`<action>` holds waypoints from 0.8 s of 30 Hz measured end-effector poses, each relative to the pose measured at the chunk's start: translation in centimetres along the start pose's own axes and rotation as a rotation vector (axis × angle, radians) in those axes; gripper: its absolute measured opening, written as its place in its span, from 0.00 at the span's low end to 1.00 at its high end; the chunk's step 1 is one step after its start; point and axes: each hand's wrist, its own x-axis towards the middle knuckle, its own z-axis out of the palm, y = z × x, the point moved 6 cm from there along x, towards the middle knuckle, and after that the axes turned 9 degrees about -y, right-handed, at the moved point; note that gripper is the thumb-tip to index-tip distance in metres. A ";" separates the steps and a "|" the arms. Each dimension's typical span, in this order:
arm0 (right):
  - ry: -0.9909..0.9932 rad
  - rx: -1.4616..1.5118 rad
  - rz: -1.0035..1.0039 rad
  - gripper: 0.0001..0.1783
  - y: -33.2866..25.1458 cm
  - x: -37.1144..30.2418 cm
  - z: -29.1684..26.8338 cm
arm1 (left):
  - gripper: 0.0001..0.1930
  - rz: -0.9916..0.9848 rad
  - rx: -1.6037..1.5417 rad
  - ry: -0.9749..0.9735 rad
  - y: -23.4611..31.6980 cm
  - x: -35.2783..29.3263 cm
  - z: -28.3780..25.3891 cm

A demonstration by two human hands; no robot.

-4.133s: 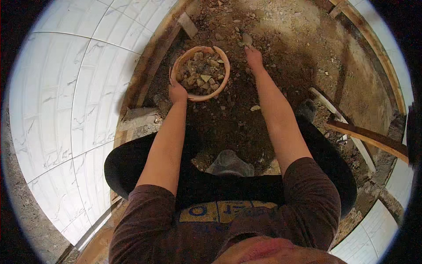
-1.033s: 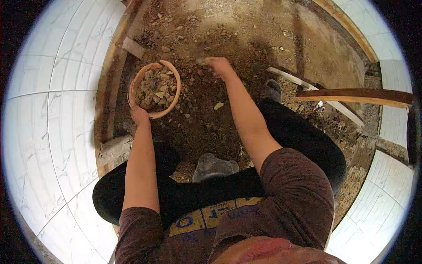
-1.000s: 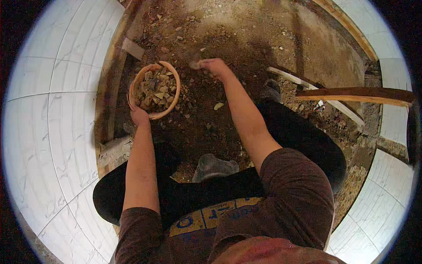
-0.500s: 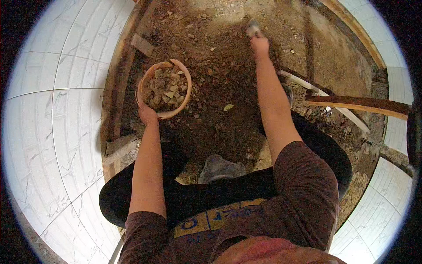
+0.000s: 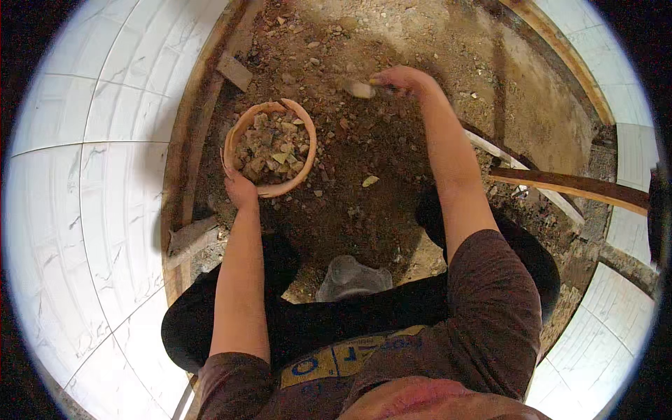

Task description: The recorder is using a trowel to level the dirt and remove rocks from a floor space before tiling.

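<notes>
A round orange-brown bucket [image 5: 309, 150], filled with broken rubble [image 5: 280, 150], stands on the dirt ahead and to the left. My left hand [image 5: 241, 190] is closed on its near-left rim. Out to the right, my right hand [image 5: 406, 80] is wrapped round the handle of what looks like a small trowel [image 5: 360, 89]. Its pale blade points left toward the bucket, just over the dirt floor, and is smeared by motion. Whether the blade carries anything cannot be made out.
Loose stones and soil cover the dirt floor [image 5: 350, 154]. A transparent plastic stool [image 5: 353, 278] is between my legs. Wooden beams [image 5: 574, 187] and a pale strip [image 5: 518, 164] lie at right. White tiled walls [image 5: 126, 175] flank both sides; a board piece [image 5: 234, 71] leans at left.
My right hand has swung back nearer and leftward with the trowel, whose blade has turned from pointing away to pointing left. The left hand keeps its hold on the bucket rim.
</notes>
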 end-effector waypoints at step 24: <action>0.071 0.016 -0.208 0.27 -8.3 0.3 1.7 | 0.36 -0.088 0.084 0.119 -4.3 1.6 -1.3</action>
